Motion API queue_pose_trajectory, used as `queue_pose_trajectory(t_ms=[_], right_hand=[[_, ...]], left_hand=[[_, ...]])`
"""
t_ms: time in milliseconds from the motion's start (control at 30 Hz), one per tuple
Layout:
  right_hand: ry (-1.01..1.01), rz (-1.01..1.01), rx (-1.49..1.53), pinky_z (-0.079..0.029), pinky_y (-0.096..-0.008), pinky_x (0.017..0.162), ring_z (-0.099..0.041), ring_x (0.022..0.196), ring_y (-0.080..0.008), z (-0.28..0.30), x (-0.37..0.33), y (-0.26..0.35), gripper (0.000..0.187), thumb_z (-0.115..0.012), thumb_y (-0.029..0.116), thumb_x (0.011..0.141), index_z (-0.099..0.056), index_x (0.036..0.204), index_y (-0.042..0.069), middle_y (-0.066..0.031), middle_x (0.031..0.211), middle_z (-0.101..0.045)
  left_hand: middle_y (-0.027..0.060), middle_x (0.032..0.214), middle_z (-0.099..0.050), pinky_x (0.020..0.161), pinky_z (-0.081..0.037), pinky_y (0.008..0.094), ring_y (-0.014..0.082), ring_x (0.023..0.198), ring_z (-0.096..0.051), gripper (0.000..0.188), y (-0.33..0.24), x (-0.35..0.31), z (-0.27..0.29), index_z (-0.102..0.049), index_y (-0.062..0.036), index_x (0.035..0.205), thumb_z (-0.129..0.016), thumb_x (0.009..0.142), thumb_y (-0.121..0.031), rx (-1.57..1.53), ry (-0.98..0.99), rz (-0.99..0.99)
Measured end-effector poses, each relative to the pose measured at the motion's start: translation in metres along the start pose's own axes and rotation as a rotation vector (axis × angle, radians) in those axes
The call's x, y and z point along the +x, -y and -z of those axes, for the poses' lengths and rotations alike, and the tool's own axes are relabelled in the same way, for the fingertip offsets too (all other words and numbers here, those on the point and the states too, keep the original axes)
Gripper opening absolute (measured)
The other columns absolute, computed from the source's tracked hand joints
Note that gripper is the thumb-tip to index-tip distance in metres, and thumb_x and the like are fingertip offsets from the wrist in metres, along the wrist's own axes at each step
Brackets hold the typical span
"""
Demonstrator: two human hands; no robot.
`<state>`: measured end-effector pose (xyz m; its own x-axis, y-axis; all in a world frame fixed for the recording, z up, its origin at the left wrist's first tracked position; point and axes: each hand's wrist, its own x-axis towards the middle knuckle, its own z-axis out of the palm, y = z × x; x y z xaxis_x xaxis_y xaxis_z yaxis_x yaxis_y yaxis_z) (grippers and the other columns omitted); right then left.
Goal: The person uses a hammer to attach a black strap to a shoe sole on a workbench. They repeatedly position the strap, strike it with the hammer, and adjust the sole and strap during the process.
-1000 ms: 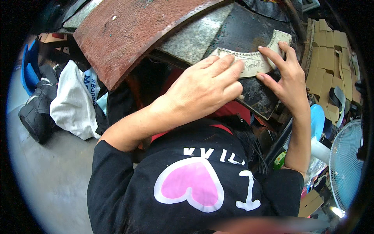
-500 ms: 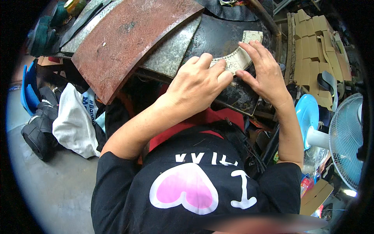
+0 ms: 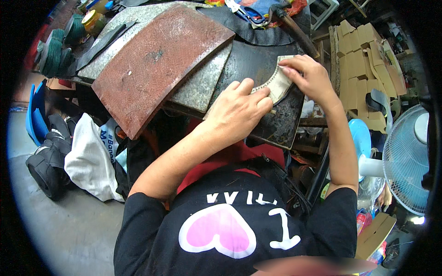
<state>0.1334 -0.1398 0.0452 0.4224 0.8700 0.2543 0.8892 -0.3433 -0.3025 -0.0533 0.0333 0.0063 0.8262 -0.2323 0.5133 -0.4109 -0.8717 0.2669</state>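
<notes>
A curved cream template (image 3: 279, 84) with a row of small marks along its inner edge lies over the dark tabletop (image 3: 243, 63), with a dark edge showing beneath it. My left hand (image 3: 240, 106) is closed with bent fingers on the near-left end of the template and covers that end. At the far-right end, my right hand (image 3: 309, 77) grips the template with thumb and fingertips together. A small pale tip shows beside my left thumb; what it belongs to is hidden.
Left of my hands, a reddish-brown slab (image 3: 159, 64) overlaps a grey stone slab (image 3: 198, 85). A hammer (image 3: 297, 32) and blue-handled scissors (image 3: 251, 14) lie at the back by black leather (image 3: 255, 34). Thread spools (image 3: 53, 57) stand far left. A fan (image 3: 405, 158) and cardboard boxes (image 3: 363, 69) are at right.
My right hand has gone from spread fingers to a grip on the template's far end. The template has turned, and my left hand stays at its near end. The whole view has shifted slightly.
</notes>
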Motion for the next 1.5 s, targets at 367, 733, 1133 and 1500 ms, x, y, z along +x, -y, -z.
queue_pose_trajectory(t_ms=[367, 733, 1133, 1500], right_hand=[[-0.156, -0.401, -0.204, -0.049, -0.0413, 0.09, -0.065, 0.104, -0.0332, -0.029, 0.095, -0.136, 0.047, -0.057, 0.046, 0.096, -0.064, 0.125, 0.01, -0.017, 0.109, -0.069], [-0.507, -0.54, 0.646, -0.047, -0.0236, 0.059, -0.058, 0.064, -0.008, 0.014, 0.036, -0.103, 0.035, -0.051, 0.037, 0.103, -0.062, 0.126, 0.013, -0.0011, 0.084, -0.065], [-0.182, -0.505, -0.017, -0.053, -0.0424, 0.069, -0.069, 0.077, -0.0366, 0.014, -0.05, 0.026, 0.036, -0.056, 0.043, 0.098, -0.063, 0.129, 0.025, -0.0183, 0.084, -0.07], [-0.16, -0.312, -0.045, -0.054, -0.0355, 0.069, -0.071, 0.081, -0.0281, 0.009, -0.068, 0.048, 0.034, -0.059, 0.033, 0.098, -0.063, 0.13, 0.021, -0.0146, 0.101, -0.072]], left_hand=[[0.003, 0.12, -0.063, 0.081, -0.044, 0.037, 0.0244, 0.087, -0.053, 0.015, 0.001, -0.001, -0.001, -0.056, -0.0084, 0.089, -0.065, 0.079, -0.015, -0.018, -0.004, 0.027], [0.0018, 0.12, -0.063, 0.082, -0.044, 0.0377, 0.0244, 0.09, -0.053, 0.016, -0.001, -0.001, 0.0, -0.057, -0.0083, 0.091, -0.066, 0.08, -0.015, 0.026, 0.014, 0.034], [0.0015, 0.118, -0.064, 0.081, -0.044, 0.0369, 0.024, 0.089, -0.054, 0.015, -0.002, -0.001, -0.001, -0.057, -0.0083, 0.09, -0.066, 0.08, -0.014, 0.023, -0.014, 0.031], [0.0006, 0.118, -0.063, 0.081, -0.045, 0.0373, 0.0243, 0.089, -0.054, 0.017, -0.001, 0.0, -0.001, -0.056, -0.0089, 0.09, -0.067, 0.078, -0.015, 0.057, 0.015, 0.022]])
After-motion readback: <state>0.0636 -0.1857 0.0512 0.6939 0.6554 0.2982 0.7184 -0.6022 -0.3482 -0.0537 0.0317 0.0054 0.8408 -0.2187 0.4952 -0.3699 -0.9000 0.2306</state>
